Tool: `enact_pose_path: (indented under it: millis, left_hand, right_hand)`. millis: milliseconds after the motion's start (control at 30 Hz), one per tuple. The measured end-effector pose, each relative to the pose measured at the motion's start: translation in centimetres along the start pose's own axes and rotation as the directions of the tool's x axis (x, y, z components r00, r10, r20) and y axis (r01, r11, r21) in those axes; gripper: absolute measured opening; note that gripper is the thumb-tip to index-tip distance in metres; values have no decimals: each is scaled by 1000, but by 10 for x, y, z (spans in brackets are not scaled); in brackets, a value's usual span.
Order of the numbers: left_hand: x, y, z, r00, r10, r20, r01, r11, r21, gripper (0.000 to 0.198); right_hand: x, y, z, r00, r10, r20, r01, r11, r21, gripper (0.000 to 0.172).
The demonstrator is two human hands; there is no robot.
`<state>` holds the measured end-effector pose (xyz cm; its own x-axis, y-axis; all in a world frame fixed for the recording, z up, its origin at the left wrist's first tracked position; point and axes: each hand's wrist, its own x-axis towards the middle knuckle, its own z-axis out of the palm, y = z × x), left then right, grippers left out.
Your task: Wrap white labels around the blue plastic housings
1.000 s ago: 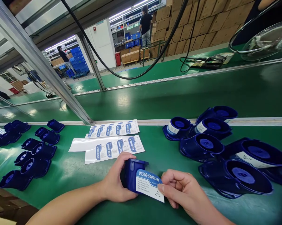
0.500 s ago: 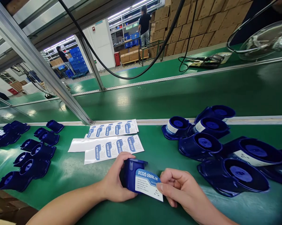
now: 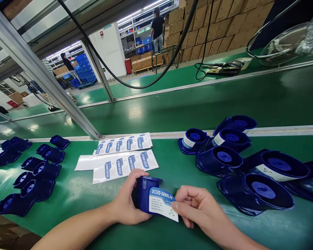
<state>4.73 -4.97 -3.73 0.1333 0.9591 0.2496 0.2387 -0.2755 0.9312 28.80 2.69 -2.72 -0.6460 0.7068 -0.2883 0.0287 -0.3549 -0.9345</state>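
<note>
My left hand (image 3: 132, 201) is wrapped round a dark blue plastic pump housing (image 3: 143, 192), held on its side above the green table. A blue and white label (image 3: 160, 205) printed "DC52Q-5000L/H" lies against the housing at its left end. Its right end stands off the surface, pinched between the thumb and fingers of my right hand (image 3: 194, 206). Behind my hands lie label sheets (image 3: 127, 165) with several labels on them and a bare white strip of backing.
At right stand several blue housings (image 3: 257, 194), some bearing labels. More blue housings (image 3: 28, 187) stand in rows at left. A metal post (image 3: 52, 76) slants down to the table's back edge, and a black cable (image 3: 135, 86) hangs ahead. Two people are in the background.
The free right end of the label sits slightly closer to the housing, with my right hand moved a little left. My left hand keeps its hold. The view has shifted slightly.
</note>
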Motion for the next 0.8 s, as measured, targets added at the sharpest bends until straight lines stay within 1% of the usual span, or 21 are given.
enact_pose_path:
  millis: [167, 233, 300, 367, 433, 467, 500, 600, 667, 733, 800]
  left_hand:
    - [0, -1, 1, 1000, 8, -4, -8, 1000, -4, 88]
    - [-1, -2, 1, 1000, 6, 1, -6, 1000, -9, 89]
    - [-2, -3, 1, 1000, 2, 0, -2, 1000, -8, 89]
    - [-3, -4, 1, 1000, 1, -6, -1, 1000, 0, 90]
    - [-4, -5, 1, 1000, 22, -8, -21, 999, 27, 90]
    - [-3, -5, 1, 999, 46, -7, -45, 998, 46, 90]
    - [-3, -5, 2, 997, 78, -3, -78, 995, 69, 90]
    - [-1, -3, 6, 984, 179, 21, -180, 975, 126, 90]
    - [0, -1, 9, 973, 228, 38, -231, 961, 149, 91]
    - [1, 1, 13, 964, 263, 48, -267, 946, 182, 90]
    - [2, 3, 16, 956, 287, 53, -291, 931, 218, 88]
  right_hand:
    - [0, 4, 3, 1000, -8, -14, 8, 1000, -27, 53]
    - [0, 6, 4, 999, -28, -40, 25, 997, -72, 56]
    - [1, 6, 3, 991, -101, -84, 84, 977, -194, 54]
    - [4, 4, 0, 967, -216, -133, 157, 923, -352, 50]
    - [8, 1, -3, 942, -293, -166, 198, 880, -432, 39]
    - [10, 1, -5, 937, -305, -169, 209, 879, -429, 33]
    - [11, 0, -6, 938, -306, -160, 220, 887, -406, 34]
    - [11, 2, -5, 953, -296, -67, 257, 905, -338, 56]
    - [9, 4, -2, 957, -290, -12, 270, 906, -327, 61]
    - [8, 3, 1, 959, -282, 9, 270, 909, -317, 63]
    - [7, 0, 3, 964, -267, 10, 256, 916, -309, 59]
